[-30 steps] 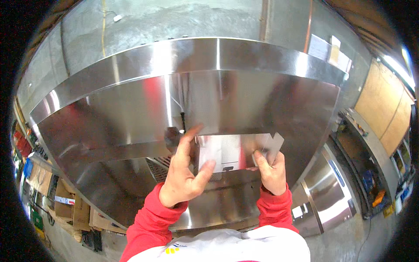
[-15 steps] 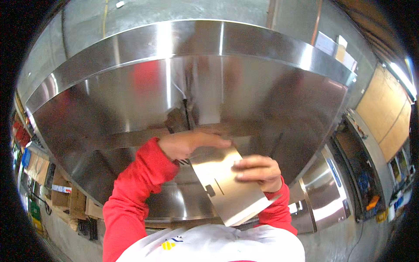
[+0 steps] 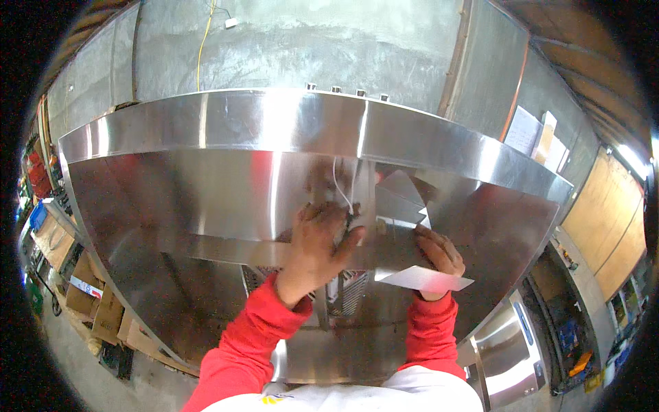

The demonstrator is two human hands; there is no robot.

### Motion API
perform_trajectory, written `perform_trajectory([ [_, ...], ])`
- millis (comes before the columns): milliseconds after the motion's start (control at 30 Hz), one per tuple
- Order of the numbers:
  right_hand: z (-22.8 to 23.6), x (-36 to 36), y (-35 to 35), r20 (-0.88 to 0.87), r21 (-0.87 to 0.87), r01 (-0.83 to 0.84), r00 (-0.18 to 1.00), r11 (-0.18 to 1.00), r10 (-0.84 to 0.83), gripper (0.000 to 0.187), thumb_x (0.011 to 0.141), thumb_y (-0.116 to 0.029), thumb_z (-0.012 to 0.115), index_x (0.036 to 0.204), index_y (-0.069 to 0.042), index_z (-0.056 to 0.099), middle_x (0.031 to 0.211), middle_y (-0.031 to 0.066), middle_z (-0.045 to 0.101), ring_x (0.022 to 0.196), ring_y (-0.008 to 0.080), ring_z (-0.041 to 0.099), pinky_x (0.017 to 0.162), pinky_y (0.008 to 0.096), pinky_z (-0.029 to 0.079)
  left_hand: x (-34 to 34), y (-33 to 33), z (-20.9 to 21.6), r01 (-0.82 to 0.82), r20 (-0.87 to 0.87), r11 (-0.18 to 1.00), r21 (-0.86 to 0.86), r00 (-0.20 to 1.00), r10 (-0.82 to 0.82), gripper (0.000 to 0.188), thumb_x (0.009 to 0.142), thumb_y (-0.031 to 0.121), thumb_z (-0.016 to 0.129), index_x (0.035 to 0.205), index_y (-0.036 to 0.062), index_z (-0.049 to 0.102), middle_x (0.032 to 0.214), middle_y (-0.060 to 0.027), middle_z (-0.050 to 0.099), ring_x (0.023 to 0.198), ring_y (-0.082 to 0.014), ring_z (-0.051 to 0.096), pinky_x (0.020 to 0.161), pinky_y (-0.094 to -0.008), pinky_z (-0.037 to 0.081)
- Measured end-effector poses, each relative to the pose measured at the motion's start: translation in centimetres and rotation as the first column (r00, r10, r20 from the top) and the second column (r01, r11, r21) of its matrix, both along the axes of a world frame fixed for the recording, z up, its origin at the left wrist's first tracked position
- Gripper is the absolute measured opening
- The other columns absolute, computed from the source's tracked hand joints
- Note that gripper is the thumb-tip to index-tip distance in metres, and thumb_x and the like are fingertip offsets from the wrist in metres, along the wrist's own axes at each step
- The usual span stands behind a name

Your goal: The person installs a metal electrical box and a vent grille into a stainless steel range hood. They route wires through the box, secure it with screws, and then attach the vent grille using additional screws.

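A large stainless steel hood-like shell [image 3: 206,199] spreads before me, its shiny inside mirroring shapes. From its far wall hangs a thin white cable [image 3: 338,180] with a dark lower part. My left hand [image 3: 316,247] reaches up to that dark part, fingers curled and thumb beside it; the fingertips are partly lost in shadow. To the right, my right hand [image 3: 441,255] grips a bent sheet metal piece [image 3: 422,279] with a folded edge, tilted up against the far wall. Slotted metal baffles [image 3: 347,292] show below, between my forearms.
The shell's thick steel rim [image 3: 240,120] curves across the far side, with several small fittings [image 3: 336,90] on top. Cardboard boxes [image 3: 106,316] stand at left. At right are a steel panel [image 3: 511,350], a dark shelf [image 3: 563,309] and a wooden board [image 3: 607,199].
My left hand has left the sheet metal piece and gone to the hanging cable. The right hand has moved the piece forward and turned it. My view has tilted up.
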State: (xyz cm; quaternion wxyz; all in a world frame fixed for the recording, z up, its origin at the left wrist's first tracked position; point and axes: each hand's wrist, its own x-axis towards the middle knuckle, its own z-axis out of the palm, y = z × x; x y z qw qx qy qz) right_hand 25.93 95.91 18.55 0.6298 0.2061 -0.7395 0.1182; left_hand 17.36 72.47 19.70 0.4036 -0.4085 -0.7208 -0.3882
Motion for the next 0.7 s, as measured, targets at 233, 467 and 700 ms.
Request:
perform_trajectory([
  [233,1.0,-0.6,-0.8,-0.002,0.013,0.027,1.0,1.0,-0.027,0.024,0.075,-0.013,0.073,0.098,-0.005,0.074,0.105,0.0152,0.074,0.084,0.0283,0.073,0.074,0.0345,0.057,-1.5,0.4,1.1,0.379,0.195,0.902,0.207,0.887,-0.418,0.016,0.082,0.019,0.078,0.087,0.0048,0.073,0.077,-0.0125,0.069,0.069,-0.0285,0.063,0.07,-0.0385,0.048],
  [467,2.7,-0.1,-1.5,0.097,0.112,-0.03,0.995,0.993,0.02,0.022,0.078,-0.014,0.073,0.098,-0.005,0.072,0.101,0.0134,0.075,0.08,0.027,0.073,0.069,0.0346,0.058,-1.8,-2.0,1.8,0.485,0.219,0.871,0.077,0.844,-0.489,0.016,0.086,0.019,0.074,0.091,0.0034,0.072,0.08,-0.0142,0.069,0.069,-0.03,0.063,0.071,-0.0392,0.047],
  [700,3.9,-0.6,-2.5,0.123,0.138,-0.081,0.99,0.987,0.064,0.023,0.076,-0.014,0.074,0.098,-0.008,0.072,0.097,0.0114,0.075,0.079,0.0248,0.073,0.068,0.0336,0.059,-1.5,-3.6,1.8,0.419,0.197,0.908,0.006,0.89,-0.412,0.019,0.087,0.018,0.073,0.096,0.001,0.072,0.088,-0.0157,0.071,0.075,-0.031,0.067,0.073,-0.0395,0.05],
])
